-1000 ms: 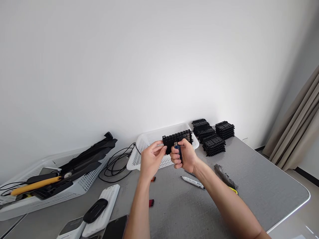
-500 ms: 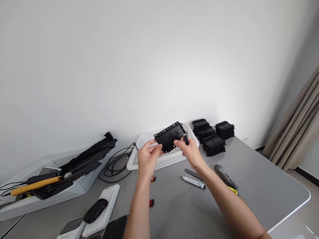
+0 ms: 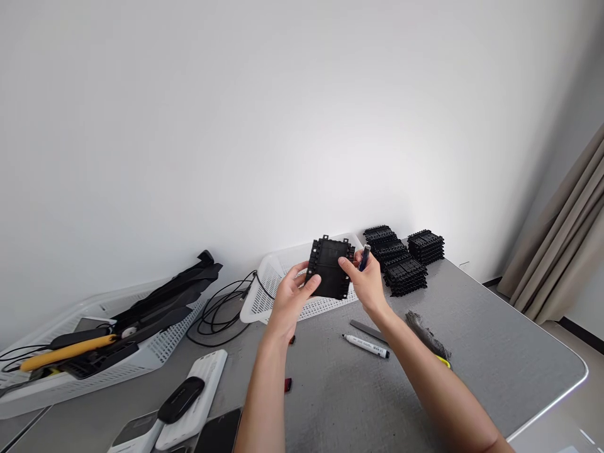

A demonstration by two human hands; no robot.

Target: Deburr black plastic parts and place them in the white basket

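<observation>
A black ribbed plastic part (image 3: 329,268) is held up above the grey table (image 3: 495,358), its flat face turned toward me. My left hand (image 3: 291,303) grips its lower left edge. My right hand (image 3: 367,286) pinches its right edge and also holds a small blue lighter (image 3: 365,257) between the fingers. Behind the part sits a white perforated basket (image 3: 276,277). Stacks of the same black parts (image 3: 402,259) stand to the right of the basket.
A white marker (image 3: 366,345), a thin grey strip (image 3: 369,329) and a brush with a yellow handle (image 3: 427,340) lie under my right forearm. Small red bits (image 3: 287,384), a power bank (image 3: 193,399), cables (image 3: 219,311) and a second basket of tools (image 3: 89,352) lie at left. The table edge runs at right.
The black part has been turned from edge-on and horizontal to upright with its flat face toward me. My right hand shifted from its middle to its right edge, carrying the lighter.
</observation>
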